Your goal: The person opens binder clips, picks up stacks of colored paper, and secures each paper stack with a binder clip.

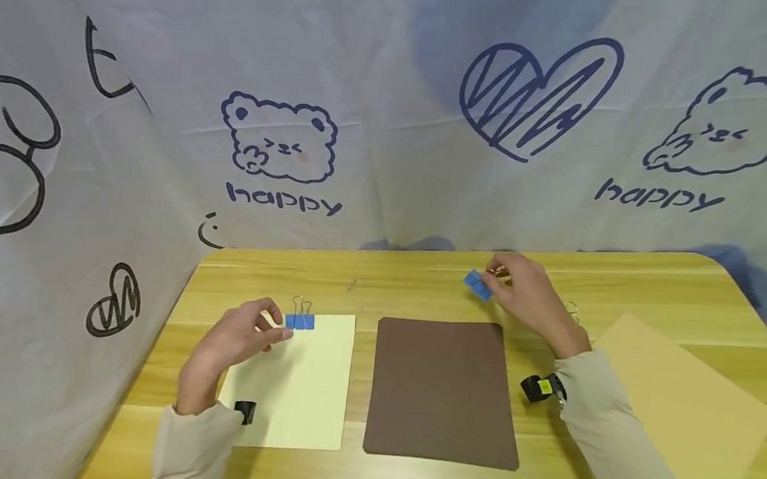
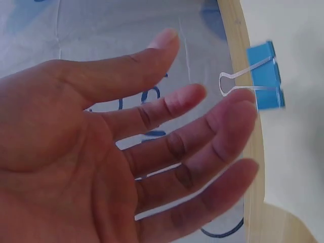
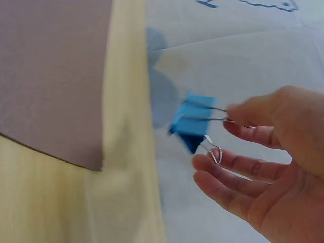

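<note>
Left hand: the left hand [image 1: 239, 333] was loosely spread, its fingers and thumb standing apart and lightly bent, with nothing gripped between them. Its fingertips lay right beside the first clip [image 1: 300, 321]; whether they touched it could not be told.
Right hand: the right hand [image 1: 529, 294] pinched the second clip [image 1: 477, 285] by a wire handle, thumb on one side and a finger behind. The other fingers curved close to the opposite handle; whether they pressed on it could not be told.
Between the hands: they were well apart, the left toward the left edge of the tabletop [image 1: 267, 276], the right near the far edge, right of its middle.
First clip: blue, with two upright wire handles, it sat on the far edge of the cream paper [image 1: 313, 390], in from the tabletop's far left corner.
Second clip: also blue, it was tilted in the right hand's grasp near the far edge, beyond the brown paper [image 1: 442, 392] and clear of it.
Papers: the cream one lay nearest the left edge, the brown in the middle, and the tan paper [image 1: 685, 416] at a slant toward the right edge.
Wire loops: some loops [image 1: 572, 309] showed beside the right wrist, partly hidden.
</note>
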{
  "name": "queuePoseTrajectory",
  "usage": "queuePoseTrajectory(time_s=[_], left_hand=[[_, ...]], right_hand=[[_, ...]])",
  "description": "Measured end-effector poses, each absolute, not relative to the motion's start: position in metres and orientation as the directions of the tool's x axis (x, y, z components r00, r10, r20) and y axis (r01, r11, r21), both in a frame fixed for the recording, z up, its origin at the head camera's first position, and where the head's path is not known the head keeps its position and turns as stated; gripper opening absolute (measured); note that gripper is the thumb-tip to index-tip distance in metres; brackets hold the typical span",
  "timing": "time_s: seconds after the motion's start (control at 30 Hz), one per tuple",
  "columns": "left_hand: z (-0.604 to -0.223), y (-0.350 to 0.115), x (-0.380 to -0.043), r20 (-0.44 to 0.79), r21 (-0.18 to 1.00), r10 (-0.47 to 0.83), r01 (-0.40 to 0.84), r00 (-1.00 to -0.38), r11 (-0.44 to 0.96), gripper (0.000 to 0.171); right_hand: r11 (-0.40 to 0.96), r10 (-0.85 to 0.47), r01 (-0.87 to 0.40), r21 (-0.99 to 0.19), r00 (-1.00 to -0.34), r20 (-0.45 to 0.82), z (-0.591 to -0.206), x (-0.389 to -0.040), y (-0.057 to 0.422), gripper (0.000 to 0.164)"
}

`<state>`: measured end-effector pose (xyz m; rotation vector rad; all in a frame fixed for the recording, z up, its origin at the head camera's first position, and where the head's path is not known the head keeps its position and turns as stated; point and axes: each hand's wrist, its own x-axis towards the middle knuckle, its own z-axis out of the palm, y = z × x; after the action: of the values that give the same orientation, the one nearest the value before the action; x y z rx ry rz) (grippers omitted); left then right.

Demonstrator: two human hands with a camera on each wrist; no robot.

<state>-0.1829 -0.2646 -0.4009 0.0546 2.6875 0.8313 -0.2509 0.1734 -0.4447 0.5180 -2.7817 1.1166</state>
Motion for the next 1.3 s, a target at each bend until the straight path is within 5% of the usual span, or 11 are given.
queuePoseTrajectory(time_s=[0.53,1.3], left_hand=[[-0.411,-0.229,-0.196,-0.118,0.599,0.251,0.132,-0.961,0.789,0.017],[-0.414,-0.169,-0.224,-0.043,0.673,0.370,0.247,-0.928,0.697,0.021]], right_hand=[[0.689,-0.321,-0.365,-0.625,-0.928,0.189,-0.417,-0.205,0.203,0.054],[0.722,-0.286,-0.312,-0.618,-0.947,0.144,-0.400,-0.181,0.232,0.045]])
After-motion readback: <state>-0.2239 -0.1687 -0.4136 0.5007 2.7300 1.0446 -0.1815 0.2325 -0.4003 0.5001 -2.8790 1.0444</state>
